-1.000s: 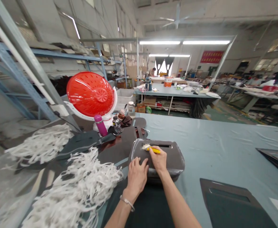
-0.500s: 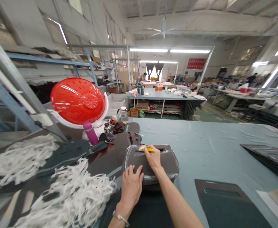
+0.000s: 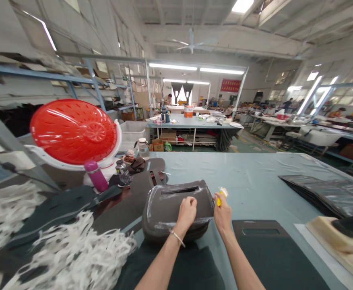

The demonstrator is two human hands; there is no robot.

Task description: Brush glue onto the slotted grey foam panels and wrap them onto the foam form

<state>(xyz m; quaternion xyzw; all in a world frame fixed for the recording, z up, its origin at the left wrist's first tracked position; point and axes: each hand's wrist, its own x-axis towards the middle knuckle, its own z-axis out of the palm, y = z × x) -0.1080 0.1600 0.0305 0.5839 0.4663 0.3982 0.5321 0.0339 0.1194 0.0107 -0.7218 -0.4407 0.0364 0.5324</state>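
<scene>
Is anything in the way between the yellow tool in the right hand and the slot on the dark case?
Nothing visible blocks it. The yellow-handled tool in the right hand is just right of the dark padded case. The left hand rests on the case below the slot, off to the side of that path.

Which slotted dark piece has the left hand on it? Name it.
The curved, padded piece under the left hand; the other slotted piece lies flat on the table, untouched.
</scene>
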